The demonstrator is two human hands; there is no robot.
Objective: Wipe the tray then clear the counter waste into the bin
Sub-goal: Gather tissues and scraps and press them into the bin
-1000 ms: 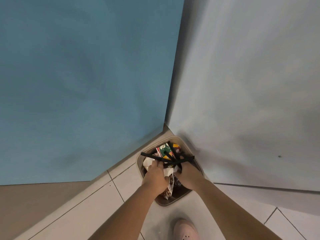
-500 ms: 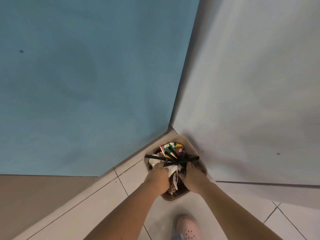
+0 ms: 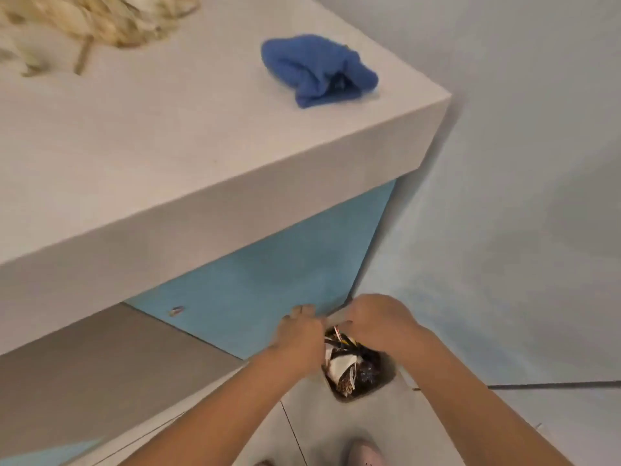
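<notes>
Both hands hover right over the bin (image 3: 386, 376) on the floor, tucked in the corner below the counter (image 3: 168, 146). The left hand (image 3: 300, 338) and right hand (image 3: 378, 322) have fingers curled (whether either grip holds anything, I cannot tell). Waste (image 3: 349, 364) lies directly beneath, both hands equally near; blue cloth (image 3: 317, 70) sits up top.

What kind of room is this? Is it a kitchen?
Probably a kitchen or a small food counter, though I can't be sure. A blue cloth lies on a white counter, and both hands are over a full bin on the tiled floor.
</notes>
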